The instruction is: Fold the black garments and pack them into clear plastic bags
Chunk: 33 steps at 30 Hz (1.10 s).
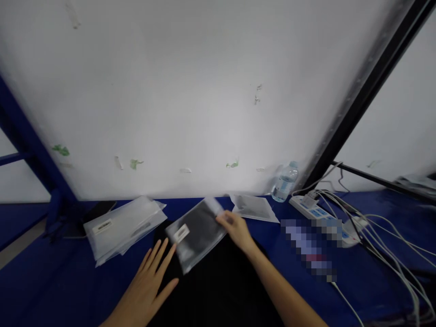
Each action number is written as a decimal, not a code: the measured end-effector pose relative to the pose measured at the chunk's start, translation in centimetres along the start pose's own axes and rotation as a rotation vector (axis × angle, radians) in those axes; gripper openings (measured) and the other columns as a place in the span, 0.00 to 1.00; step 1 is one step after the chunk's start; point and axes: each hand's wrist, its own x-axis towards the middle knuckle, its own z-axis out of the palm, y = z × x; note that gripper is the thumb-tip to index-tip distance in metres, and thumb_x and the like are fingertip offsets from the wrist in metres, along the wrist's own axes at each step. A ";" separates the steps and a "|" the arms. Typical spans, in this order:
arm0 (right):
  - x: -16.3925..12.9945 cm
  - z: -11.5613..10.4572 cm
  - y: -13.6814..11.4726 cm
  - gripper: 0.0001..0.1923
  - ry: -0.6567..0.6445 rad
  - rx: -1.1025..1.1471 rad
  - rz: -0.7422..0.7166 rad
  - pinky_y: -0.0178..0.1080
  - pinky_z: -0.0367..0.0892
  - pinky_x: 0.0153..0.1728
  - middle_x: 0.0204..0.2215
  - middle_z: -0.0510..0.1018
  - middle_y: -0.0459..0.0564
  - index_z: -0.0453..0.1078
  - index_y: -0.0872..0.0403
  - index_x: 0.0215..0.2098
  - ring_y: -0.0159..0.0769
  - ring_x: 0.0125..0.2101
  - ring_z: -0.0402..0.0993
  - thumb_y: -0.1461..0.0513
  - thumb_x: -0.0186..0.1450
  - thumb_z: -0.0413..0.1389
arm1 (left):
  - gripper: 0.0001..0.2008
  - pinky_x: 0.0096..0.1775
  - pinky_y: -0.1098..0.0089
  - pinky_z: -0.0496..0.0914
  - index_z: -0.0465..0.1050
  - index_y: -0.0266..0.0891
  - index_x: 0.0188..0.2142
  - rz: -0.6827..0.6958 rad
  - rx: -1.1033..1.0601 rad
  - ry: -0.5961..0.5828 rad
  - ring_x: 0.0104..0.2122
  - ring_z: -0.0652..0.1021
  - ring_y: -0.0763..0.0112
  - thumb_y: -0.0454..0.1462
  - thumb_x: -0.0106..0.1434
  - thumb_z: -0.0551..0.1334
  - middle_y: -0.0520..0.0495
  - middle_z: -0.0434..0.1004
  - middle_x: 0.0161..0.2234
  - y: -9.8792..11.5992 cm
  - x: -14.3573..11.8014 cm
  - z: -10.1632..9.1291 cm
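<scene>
While the right hand [236,229] pinches the far corner of a clear bag [195,234] with something dark inside, the left hand [151,277] lies flat, fingers spread, on the black cloth [218,286] just beside it. Looks like mid-bagging; next it needs laying flat. More bags [124,227] sit stacked left on the bench [51,281].

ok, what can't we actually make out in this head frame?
- Label on the bagged dark item held by the right hand: too small and blurred to read.
- Contents of the stack of clear bags: hidden by glare.
- Patch beside the power strip: pixelated.
- Left hand: wrist cut off by the bottom edge.
</scene>
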 end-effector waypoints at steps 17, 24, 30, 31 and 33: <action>3.3 -11.9 8.7 0.30 0.464 -0.475 0.039 0.55 0.55 0.56 0.59 0.65 0.62 0.66 0.53 0.53 0.56 0.61 0.54 0.48 0.57 0.57 | 0.35 0.58 0.46 0.61 0.36 0.47 0.68 -0.031 0.027 -0.074 0.65 0.49 0.50 0.48 0.69 0.52 0.44 0.40 0.69 -0.1 -0.3 0.4; 3.9 -9.3 10.2 0.27 -0.015 -0.838 -0.353 0.58 0.57 0.56 0.62 0.61 0.54 0.60 0.44 0.61 0.55 0.62 0.54 0.52 0.64 0.54 | 0.34 0.59 0.47 0.59 0.37 0.46 0.68 -0.035 0.028 -0.071 0.66 0.48 0.51 0.48 0.69 0.51 0.45 0.40 0.69 0.0 -0.2 0.5; 6.6 -9.4 11.0 0.21 -0.026 -0.808 -0.433 0.56 0.60 0.56 0.60 0.64 0.54 0.64 0.45 0.57 0.50 0.60 0.58 0.56 0.66 0.51 | 0.34 0.59 0.47 0.60 0.38 0.46 0.68 -0.033 0.008 -0.082 0.65 0.50 0.50 0.48 0.69 0.52 0.44 0.42 0.68 0.3 -0.1 -0.2; 6.8 -9.4 10.9 0.21 -0.018 -0.803 -0.437 0.56 0.60 0.56 0.60 0.65 0.54 0.64 0.45 0.57 0.50 0.60 0.59 0.55 0.66 0.51 | 0.34 0.59 0.47 0.60 0.38 0.46 0.68 -0.032 0.004 -0.080 0.65 0.50 0.50 0.48 0.69 0.52 0.44 0.42 0.68 0.4 -0.2 -0.3; 6.5 -9.3 10.2 0.25 0.008 -0.796 -0.443 0.58 0.59 0.56 0.60 0.64 0.56 0.62 0.47 0.59 0.52 0.60 0.59 0.54 0.65 0.53 | 0.33 0.59 0.47 0.60 0.40 0.46 0.68 -0.026 -0.007 -0.076 0.65 0.51 0.50 0.48 0.69 0.52 0.44 0.43 0.68 0.5 -0.3 -0.4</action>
